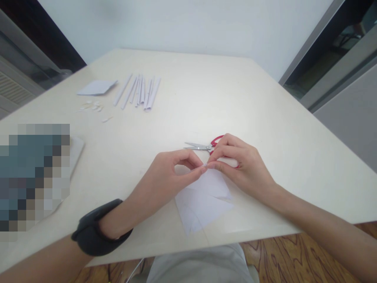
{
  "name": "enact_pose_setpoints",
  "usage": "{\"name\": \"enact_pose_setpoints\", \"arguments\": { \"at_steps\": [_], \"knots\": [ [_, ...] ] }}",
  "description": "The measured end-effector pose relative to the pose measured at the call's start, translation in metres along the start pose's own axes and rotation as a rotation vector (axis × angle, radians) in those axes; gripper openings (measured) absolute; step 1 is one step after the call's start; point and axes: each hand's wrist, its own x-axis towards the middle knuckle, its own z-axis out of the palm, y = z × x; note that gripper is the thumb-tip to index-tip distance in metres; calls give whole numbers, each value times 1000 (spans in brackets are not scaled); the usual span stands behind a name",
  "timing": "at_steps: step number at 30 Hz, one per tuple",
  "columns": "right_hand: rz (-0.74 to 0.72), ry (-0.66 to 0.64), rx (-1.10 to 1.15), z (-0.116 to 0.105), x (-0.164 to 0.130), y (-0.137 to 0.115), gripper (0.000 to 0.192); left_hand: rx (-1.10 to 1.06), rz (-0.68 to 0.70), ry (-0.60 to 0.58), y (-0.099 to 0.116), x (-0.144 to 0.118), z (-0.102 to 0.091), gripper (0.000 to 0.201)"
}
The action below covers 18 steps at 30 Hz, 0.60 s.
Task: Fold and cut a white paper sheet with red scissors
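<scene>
My left hand, with a black band on its wrist, is closed in a pinch. Its fingertips meet those of my right hand, also pinched, at the upper end of a white paper sheet. A small white bit shows between the fingertips, though its exact shape is hidden. Below lies more white paper, with a thin thread-like line curving over it toward the table edge. Just behind my right hand rest scissors with red handles, blades apart and pointing left; the hand partly covers the handles.
Several rolled white paper tubes lie at the back left of the white table. Beside them are a folded paper stack and several small white twisted pieces. A blurred-out flat item sits at the left edge.
</scene>
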Motion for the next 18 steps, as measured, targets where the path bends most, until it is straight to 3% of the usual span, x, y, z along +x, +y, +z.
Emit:
{"name": "enact_pose_setpoints", "arguments": {
  "at_steps": [18],
  "knots": [
    [100, -48, 110, 0, 3, 1, 12, -15, 4, -18, 0, 1, 1, 11]
  ]
}}
